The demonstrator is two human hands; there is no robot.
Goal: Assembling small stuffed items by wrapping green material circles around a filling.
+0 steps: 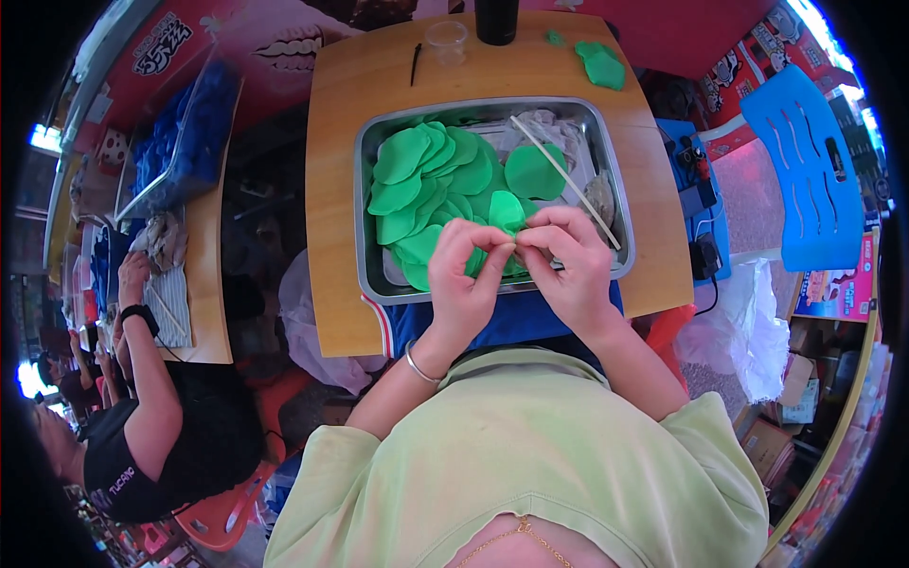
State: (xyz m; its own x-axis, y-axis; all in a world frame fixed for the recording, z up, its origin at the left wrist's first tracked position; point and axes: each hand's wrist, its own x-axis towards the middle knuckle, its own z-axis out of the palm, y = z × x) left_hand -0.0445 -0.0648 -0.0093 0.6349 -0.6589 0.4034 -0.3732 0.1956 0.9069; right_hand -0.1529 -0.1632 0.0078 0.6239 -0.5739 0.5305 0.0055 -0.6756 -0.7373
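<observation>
So the folded green piece (507, 210) is up over the near side of the metal tray (364, 218). Left hand (464, 275) and right hand (573, 260) basically meet at its bottom end, each grip pinched thumb-to-finger on it. Forearms angle inward from below. Green discs (402, 156) are piled in the tray's left, on a wooden worktop (331, 189).

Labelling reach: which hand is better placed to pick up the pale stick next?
Probably the right hand: the pale stick lies on its side of the tray, close beside it. The left hand is farther away. Both pinch the green piece.
</observation>
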